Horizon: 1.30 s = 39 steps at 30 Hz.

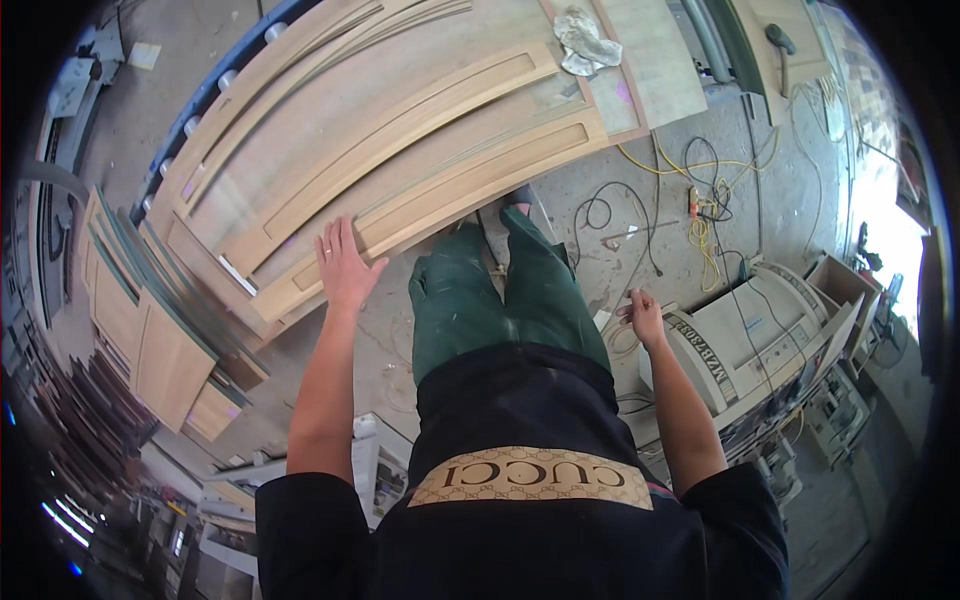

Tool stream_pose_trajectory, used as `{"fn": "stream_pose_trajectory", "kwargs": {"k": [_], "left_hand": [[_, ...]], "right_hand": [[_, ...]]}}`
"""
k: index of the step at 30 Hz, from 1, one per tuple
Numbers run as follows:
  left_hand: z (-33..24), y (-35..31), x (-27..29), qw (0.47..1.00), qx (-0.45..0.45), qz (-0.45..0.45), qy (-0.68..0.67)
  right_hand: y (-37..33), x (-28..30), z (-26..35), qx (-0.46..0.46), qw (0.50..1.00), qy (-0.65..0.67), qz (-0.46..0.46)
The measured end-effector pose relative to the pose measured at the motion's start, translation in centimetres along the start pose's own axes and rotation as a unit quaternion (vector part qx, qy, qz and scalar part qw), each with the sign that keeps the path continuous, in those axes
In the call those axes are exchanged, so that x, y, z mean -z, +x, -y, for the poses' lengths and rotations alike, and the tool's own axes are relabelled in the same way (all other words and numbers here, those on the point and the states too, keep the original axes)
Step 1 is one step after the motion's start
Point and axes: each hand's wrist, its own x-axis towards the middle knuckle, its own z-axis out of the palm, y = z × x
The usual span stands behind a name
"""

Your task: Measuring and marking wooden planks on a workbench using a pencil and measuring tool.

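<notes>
Several wooden panels (165, 345) are stacked at far left. Next, the left hand (347, 268) rests on the near grooved board (435, 213), its fingers extended and spread, touching without gripping. That board lies along the near edge of the bench-high layout, beside another grooved board (390, 152). Further right sit a crumpled white cloth (587, 42), then the right hand (645, 318), fingers loosely curled and visibly empty, near a beige rounded machine (745, 335).
</notes>
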Motion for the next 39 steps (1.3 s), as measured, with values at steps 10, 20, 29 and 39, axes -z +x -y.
{"fn": "stream_pose_trajectory", "kwargs": {"k": [10,20,29,39], "left_hand": [[1.3,1.2,0.6,0.996,-0.047,0.053,0.045],[0.2,1.1,2.0,0.997,-0.033,0.058,0.044],[0.6,1.3,5.6,0.995,-0.022,0.088,0.034],[2.3,2.7,7.9,0.997,0.009,0.07,0.026]], "right_hand": [[-9.5,-5.7,-3.3,0.031,0.986,0.151,-0.056],[-11.8,-8.9,-7.4,0.006,0.974,0.219,-0.059],[-10.5,-8.8,-3.9,0.014,0.965,0.25,-0.085],[-10.6,-10.2,-4.1,0.011,0.957,0.275,-0.088]]}}
